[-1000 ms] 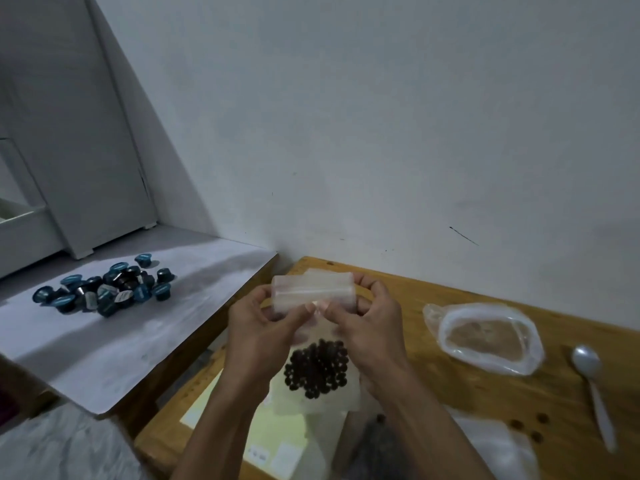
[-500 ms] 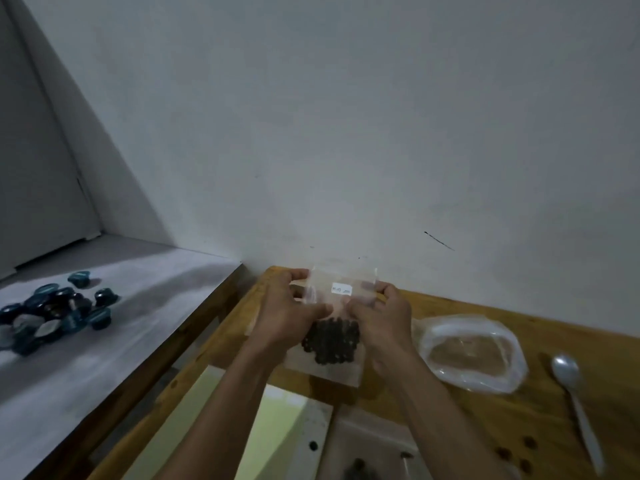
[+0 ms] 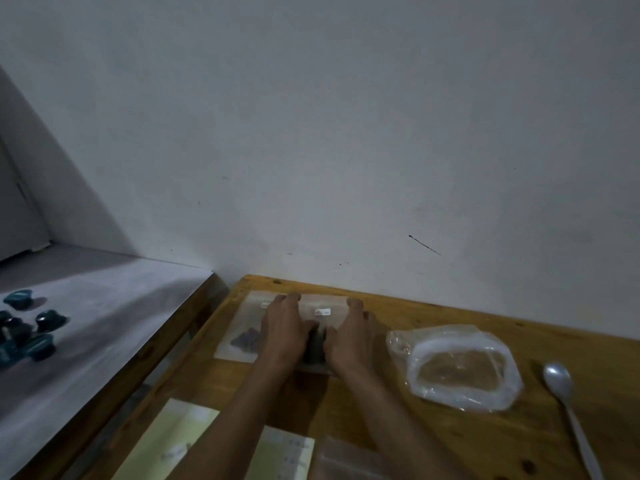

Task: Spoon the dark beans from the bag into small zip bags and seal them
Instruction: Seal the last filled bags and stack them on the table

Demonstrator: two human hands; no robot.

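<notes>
Lying beside the spoon (image 3: pixel 558 378), a clear bag (image 3: pixel 460 367) gapes — both hands, left hand (image 3: pixel 282 332) and right hand (image 3: pixel 351 336), press flat on a bean-filled zip bag (image 3: pixel 323 311) atop another filled bag (image 3: pixel 242 336) on the table (image 3: pixel 450 441).

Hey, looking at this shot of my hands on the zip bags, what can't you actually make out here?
Head view only:
- Zip bag seal: hidden by the left hand and right hand lying on it.
- Its white label: too small to read.
- Second bag of beans: blurred.
- Spoon handle: cut off by the bottom edge.
- Blue capsules: cut off at the left edge.
</notes>
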